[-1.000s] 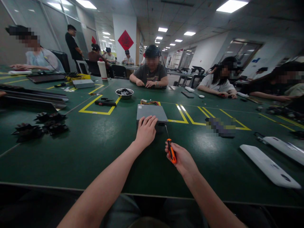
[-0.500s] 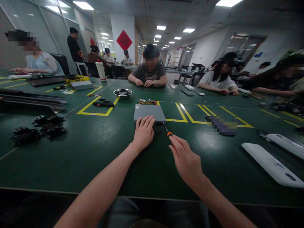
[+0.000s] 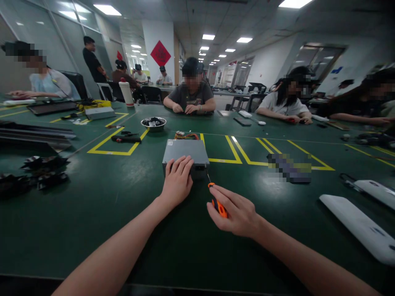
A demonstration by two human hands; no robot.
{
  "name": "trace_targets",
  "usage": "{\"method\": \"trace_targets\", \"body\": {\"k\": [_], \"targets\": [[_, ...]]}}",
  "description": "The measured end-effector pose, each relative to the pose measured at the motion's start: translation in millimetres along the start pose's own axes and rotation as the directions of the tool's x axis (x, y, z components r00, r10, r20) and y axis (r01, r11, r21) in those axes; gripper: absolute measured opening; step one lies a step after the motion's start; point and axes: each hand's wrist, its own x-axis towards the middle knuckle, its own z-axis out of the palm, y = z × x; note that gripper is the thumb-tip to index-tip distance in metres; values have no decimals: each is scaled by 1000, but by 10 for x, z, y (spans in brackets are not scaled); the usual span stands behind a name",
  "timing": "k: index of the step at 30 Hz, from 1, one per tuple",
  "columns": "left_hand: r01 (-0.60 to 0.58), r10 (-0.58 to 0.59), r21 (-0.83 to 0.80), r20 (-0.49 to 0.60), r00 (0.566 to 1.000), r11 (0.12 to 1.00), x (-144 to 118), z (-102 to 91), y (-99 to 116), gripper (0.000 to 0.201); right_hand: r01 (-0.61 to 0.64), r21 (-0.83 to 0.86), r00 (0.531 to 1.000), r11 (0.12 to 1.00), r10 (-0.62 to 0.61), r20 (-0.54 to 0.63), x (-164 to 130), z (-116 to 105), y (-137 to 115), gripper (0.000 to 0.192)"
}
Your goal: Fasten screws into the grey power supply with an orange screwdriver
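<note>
A grey metal computer power supply (image 3: 185,150) sits on the green table in front of me, its bundle of coloured wires (image 3: 187,135) at the far side. My left hand (image 3: 177,179) grips its near edge, fingers over the top face; the thumb is mostly hidden. In my right hand (image 3: 236,209) is a screwdriver (image 3: 219,206) with an orange and black handle, fingers closed around it. Its thin shaft points up and left to the near right corner of the power supply. Whether the tip sits in a screw is too small to tell.
A metal bowl (image 3: 153,124) of small dark parts stands beyond, left of the power supply. A black tool (image 3: 126,139) lies inside yellow tape. Black finned parts (image 3: 46,168) are at left, white casings (image 3: 359,228) at right. A person (image 3: 191,92) sits opposite.
The view has tilted down slightly, and the power supply and hands appear further left. My right hand has rolled on the screwdriver, showing more of the orange handle. My left hand keeps its hold.
</note>
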Motion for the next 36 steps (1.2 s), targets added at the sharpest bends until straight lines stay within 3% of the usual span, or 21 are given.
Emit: {"method": "trace_targets", "body": {"k": [3,8,11,17,22,26,30,36], "targets": [[8,-8,5,19,1000,1000,8,-1,-2,43,2,56,999,998,0,-35,-85,84,125,31],[13,-14,12,35,999,1000,4,15,-4,43,179,-26,970,984,-181,-164,-111,77,175,38],[12,-12,16,39,999,1000,-1,15,6,43,239,-36,957,970,-242,-160,-88,54,150,37],[-38,33,57,88,996,998,-7,-28,31,34,332,-383,843,862,-453,-289,-30,33,150,28],[-81,77,42,80,994,996,-24,-33,19,40,346,-350,863,870,-442,-245,-11,2,136,27],[-83,80,30,74,994,996,-33,-22,11,41,371,-408,847,834,-484,-219,4,23,113,37],[-68,67,15,75,995,998,-37,-24,20,40,389,-412,836,824,-504,-217,23,24,87,33],[-53,54,-9,96,994,999,-37,-34,23,42,404,-393,860,826,-490,-145,28,13,15,35]]}}
